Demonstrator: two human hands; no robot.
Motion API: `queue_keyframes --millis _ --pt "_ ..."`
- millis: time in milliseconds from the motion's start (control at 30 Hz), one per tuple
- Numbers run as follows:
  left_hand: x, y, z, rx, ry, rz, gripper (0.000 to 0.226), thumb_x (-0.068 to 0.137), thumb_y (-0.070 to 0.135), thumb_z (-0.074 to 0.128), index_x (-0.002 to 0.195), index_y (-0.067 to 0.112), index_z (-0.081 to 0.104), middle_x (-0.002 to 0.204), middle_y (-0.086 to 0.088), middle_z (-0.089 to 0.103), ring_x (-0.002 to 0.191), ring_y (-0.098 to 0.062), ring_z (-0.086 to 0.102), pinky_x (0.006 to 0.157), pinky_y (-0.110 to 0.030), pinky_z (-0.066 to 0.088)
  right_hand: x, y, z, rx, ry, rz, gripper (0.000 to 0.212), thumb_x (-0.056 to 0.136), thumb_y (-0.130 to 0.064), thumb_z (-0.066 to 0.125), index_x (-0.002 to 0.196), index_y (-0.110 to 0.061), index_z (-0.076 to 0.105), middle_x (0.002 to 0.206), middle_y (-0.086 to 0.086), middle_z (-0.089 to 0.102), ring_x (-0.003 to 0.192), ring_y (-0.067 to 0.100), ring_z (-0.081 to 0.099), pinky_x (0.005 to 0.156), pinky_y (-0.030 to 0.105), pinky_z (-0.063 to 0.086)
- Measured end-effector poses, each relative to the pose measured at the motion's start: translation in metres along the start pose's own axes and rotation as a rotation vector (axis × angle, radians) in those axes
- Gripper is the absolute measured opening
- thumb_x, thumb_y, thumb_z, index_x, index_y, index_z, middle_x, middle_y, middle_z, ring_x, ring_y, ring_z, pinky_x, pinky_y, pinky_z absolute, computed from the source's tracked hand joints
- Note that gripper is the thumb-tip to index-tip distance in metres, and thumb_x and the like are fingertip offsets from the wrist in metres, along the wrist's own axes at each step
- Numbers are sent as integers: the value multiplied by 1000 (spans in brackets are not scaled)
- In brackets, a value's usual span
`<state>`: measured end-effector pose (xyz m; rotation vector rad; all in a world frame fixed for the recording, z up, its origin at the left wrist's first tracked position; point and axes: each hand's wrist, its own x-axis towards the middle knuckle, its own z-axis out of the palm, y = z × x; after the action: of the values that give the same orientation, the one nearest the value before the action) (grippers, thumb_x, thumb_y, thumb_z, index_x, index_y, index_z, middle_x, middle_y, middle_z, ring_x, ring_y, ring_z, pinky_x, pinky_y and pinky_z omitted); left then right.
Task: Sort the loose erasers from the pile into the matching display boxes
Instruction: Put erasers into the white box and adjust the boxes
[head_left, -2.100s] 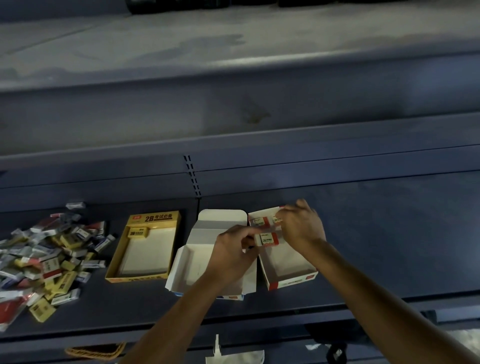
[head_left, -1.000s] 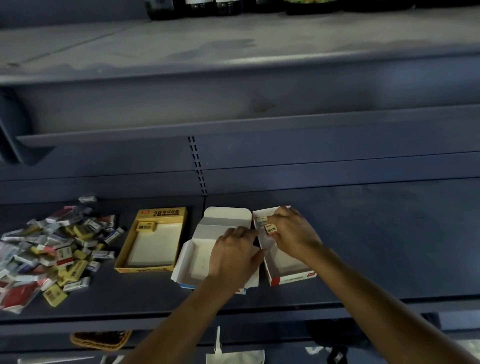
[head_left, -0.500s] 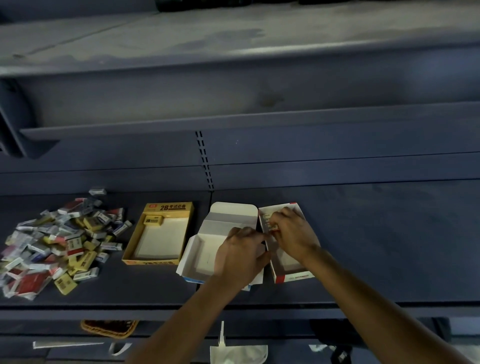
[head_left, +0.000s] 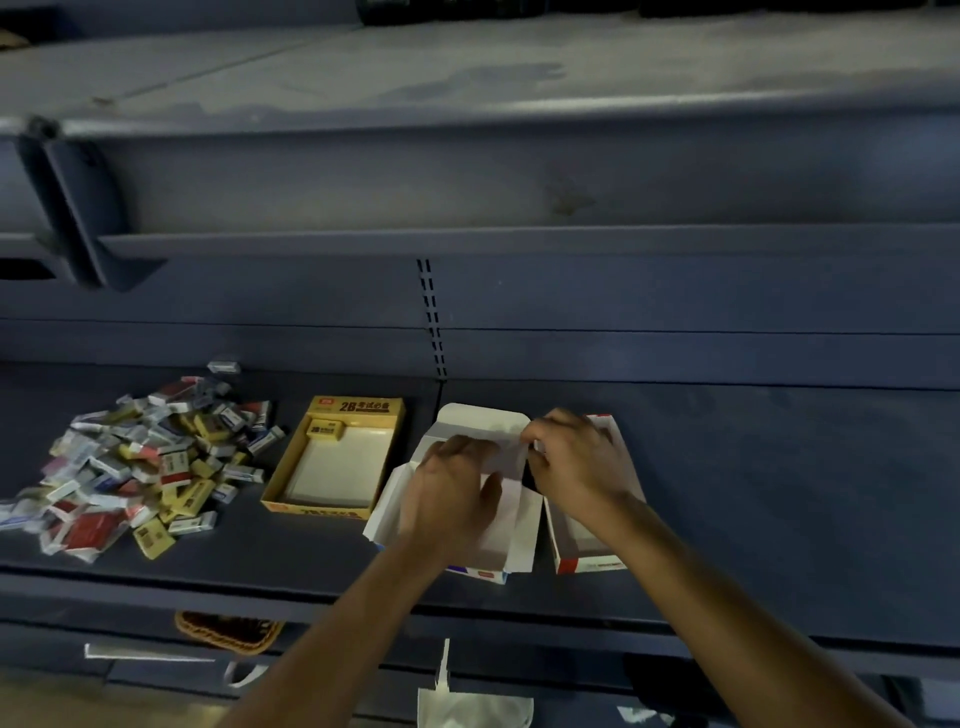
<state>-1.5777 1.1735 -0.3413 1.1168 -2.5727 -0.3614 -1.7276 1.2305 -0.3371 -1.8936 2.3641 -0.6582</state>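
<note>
Setting: A person is working at a dark blue metal shelf (head_left: 727, 493), and the camera is looking down on both bare hands.
Eraser pile: A loose eraser pile (head_left: 140, 462) in yellow, red, white and blue wrappers is lying at the left end of the shelf, well apart from both hands.
Yellow box: An open yellow box (head_left: 284, 470) is sitting just right of the pile, with one yellow eraser (head_left: 326, 428) lying in its far left corner.
White box: An open white box (head_left: 483, 415), lid flap folded back, is sitting between the yellow box and the red-and-white box (head_left: 587, 564).
Left hand: The left hand (head_left: 452, 493) is resting over the white box, back upward, fingers bending down into it. The hand itself is hiding whether it is holding anything.
Right hand: The right hand (head_left: 576, 462) is covering the far end of the red-and-white box, fingers curling, tips bunching at the white box's right edge. It is too blurred to tell whether they are pinching anything.
</note>
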Motion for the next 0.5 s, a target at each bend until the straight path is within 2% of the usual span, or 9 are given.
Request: queue_keyframes --millis 267,333,433,500 --pt "-8 -46 -21 189 51 -88 37 93 36 50 128 26 51 127 5 54 117 -15 47 91 -25 43 13 -55 23 27 -62 -48 26 90 -21 49 114 -20 58 115 -1 54 108 18 47 79 30 44" --pt "-12 -62 -29 205 41 -95 34 90 33 55 122 25 56 120 3 59 112 -19 51 86 -28 45 18 -72 31 45 -66 -51 25 90 -21 49 114 -20 58 114 -2 54 108 19 47 78 29 42" --pt "-19 -90 -44 209 45 -108 26 79 27 69 102 17 68 99 -5 67 94 -28 62 71 -34 51 25 -102 46 87 -80 -59 24 90 -21 51 112 -21 60 113 -2 55 108 19 48 80 28 40" --pt "-26 -110 -53 193 37 -122 27 79 25 68 104 15 68 102 -7 67 93 -29 63 70 -35 52 31 -124 56 111 -103 -57 25 90 -20 52 114 -22 61 115 -3 55 110 19 47 86 30 41"
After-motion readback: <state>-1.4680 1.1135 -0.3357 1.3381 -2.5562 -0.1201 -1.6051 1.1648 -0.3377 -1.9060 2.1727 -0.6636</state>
